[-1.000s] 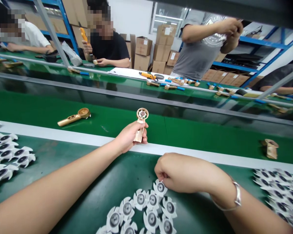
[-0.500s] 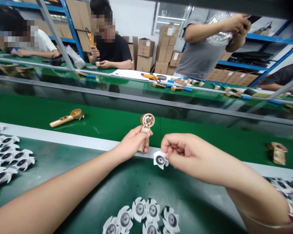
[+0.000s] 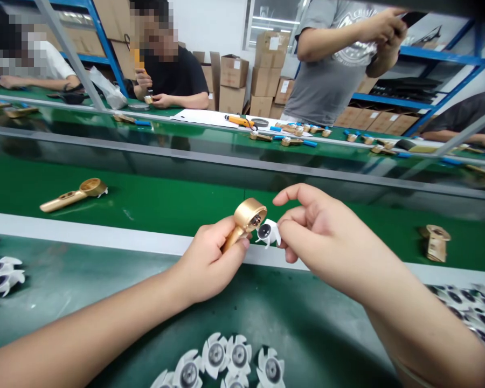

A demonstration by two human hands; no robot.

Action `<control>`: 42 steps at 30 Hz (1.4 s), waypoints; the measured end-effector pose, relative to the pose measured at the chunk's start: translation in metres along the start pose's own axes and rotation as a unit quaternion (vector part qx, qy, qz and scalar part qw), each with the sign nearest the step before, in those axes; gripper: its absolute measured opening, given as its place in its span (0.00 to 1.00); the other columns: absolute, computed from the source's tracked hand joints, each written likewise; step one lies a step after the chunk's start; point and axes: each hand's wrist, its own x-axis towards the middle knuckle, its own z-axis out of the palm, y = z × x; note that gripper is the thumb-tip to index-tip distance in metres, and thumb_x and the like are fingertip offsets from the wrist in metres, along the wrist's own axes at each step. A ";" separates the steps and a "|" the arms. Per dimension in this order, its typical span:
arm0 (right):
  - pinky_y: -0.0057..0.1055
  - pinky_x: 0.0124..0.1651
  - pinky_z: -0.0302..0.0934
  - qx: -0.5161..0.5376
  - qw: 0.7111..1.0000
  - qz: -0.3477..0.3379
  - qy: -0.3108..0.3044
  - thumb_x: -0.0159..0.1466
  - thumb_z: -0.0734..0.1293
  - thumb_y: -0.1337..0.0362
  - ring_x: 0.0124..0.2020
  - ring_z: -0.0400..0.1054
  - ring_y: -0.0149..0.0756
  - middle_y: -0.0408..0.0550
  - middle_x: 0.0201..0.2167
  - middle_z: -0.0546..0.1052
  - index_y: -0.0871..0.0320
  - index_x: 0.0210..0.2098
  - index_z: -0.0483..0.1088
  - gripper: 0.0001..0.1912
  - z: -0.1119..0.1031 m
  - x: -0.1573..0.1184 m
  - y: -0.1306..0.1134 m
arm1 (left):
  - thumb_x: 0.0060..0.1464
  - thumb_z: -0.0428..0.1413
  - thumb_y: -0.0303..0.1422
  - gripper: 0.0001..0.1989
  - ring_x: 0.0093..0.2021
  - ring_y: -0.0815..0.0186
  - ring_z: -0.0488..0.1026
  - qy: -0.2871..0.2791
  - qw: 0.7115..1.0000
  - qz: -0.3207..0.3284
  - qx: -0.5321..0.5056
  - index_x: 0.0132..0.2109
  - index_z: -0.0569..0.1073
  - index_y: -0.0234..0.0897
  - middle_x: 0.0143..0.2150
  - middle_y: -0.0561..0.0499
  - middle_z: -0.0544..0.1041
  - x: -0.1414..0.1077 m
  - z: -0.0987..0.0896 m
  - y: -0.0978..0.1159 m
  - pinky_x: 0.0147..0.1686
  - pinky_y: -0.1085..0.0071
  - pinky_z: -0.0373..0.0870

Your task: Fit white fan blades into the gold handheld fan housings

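Note:
My left hand [image 3: 214,253] is closed round the handle of a gold handheld fan housing [image 3: 248,213], whose round head is turned toward the right. Between the thumb and fingers of my right hand [image 3: 313,223] is a white fan blade [image 3: 269,233] with a dark hub. The blade is close beside the opening of the housing; whether they touch I cannot tell. Its hub faces left, toward the housing. Below my hands, several more white fan blades [image 3: 216,354] lie on the green worktop.
Another gold fan housing [image 3: 75,195] lies on the green belt [image 3: 145,199] at left, and a gold part [image 3: 436,242] at right. White blades [image 3: 0,275] are grouped at both sides. Across the line, people sit and stand behind a rail [image 3: 186,153], with cardboard boxes [image 3: 233,73] beyond.
My left hand has turned the housing so its opening faces right. My right hand has lifted the blade and brought it to the housing, tilting its hub leftward. The view has shifted slightly.

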 end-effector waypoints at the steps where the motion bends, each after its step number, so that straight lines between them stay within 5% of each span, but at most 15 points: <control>1: 0.21 0.15 0.53 0.001 1.000 0.003 0.003 0.54 0.62 0.69 0.16 0.61 0.32 0.35 0.16 0.70 0.54 0.45 0.61 0.18 0.000 0.000 0.000 | 0.62 0.49 0.35 0.07 0.23 0.74 0.61 -0.002 1.000 0.009 0.010 0.35 0.64 0.38 0.25 0.59 0.63 0.000 0.000 0.001 0.25 0.75 0.57; 10: 0.23 0.16 0.55 0.052 0.998 0.022 -0.004 0.50 0.64 0.69 0.18 0.69 0.38 0.41 0.17 0.73 0.56 0.46 0.60 0.23 0.000 0.008 0.004 | 0.61 0.51 0.41 0.13 0.24 0.71 0.58 0.014 0.987 0.075 0.144 0.32 0.61 0.39 0.25 0.58 0.61 -0.001 -0.004 0.004 0.25 0.73 0.53; 17: 0.24 0.15 0.55 0.064 0.997 0.032 -0.004 0.51 0.64 0.68 0.20 0.71 0.41 0.41 0.18 0.74 0.53 0.47 0.59 0.24 0.002 0.008 0.004 | 0.66 0.40 0.39 0.13 0.24 0.68 0.62 0.024 0.960 0.126 0.247 0.34 0.60 0.39 0.28 0.55 0.66 -0.001 -0.008 0.004 0.26 0.71 0.54; 24: 0.23 0.20 0.57 0.142 0.989 0.003 -0.033 0.53 0.63 0.71 0.19 0.68 0.35 0.38 0.18 0.72 0.53 0.48 0.57 0.23 0.004 0.014 0.010 | 0.66 0.42 0.38 0.11 0.26 0.67 0.67 0.033 0.935 0.168 0.309 0.39 0.63 0.38 0.29 0.53 0.71 -0.001 -0.007 -0.002 0.27 0.71 0.57; 33: 0.21 0.20 0.44 0.359 0.902 -0.055 -0.233 0.59 0.62 0.74 0.17 0.46 0.24 0.34 0.21 0.61 0.55 0.48 0.61 0.18 0.001 0.033 0.033 | 0.61 0.51 0.40 0.17 0.25 0.66 0.68 0.073 0.868 0.275 0.406 0.53 0.67 0.38 0.26 0.54 0.71 -0.007 -0.008 0.012 0.26 0.67 0.55; 42: 0.20 0.23 0.50 0.429 0.851 -0.007 -0.304 0.64 0.62 0.73 0.19 0.49 0.24 0.35 0.23 0.60 0.55 0.47 0.64 0.13 0.008 0.042 0.045 | 0.60 0.53 0.43 0.22 0.23 0.66 0.67 0.109 0.818 0.298 0.479 0.57 0.68 0.37 0.24 0.55 0.69 -0.011 -0.002 0.019 0.23 0.65 0.54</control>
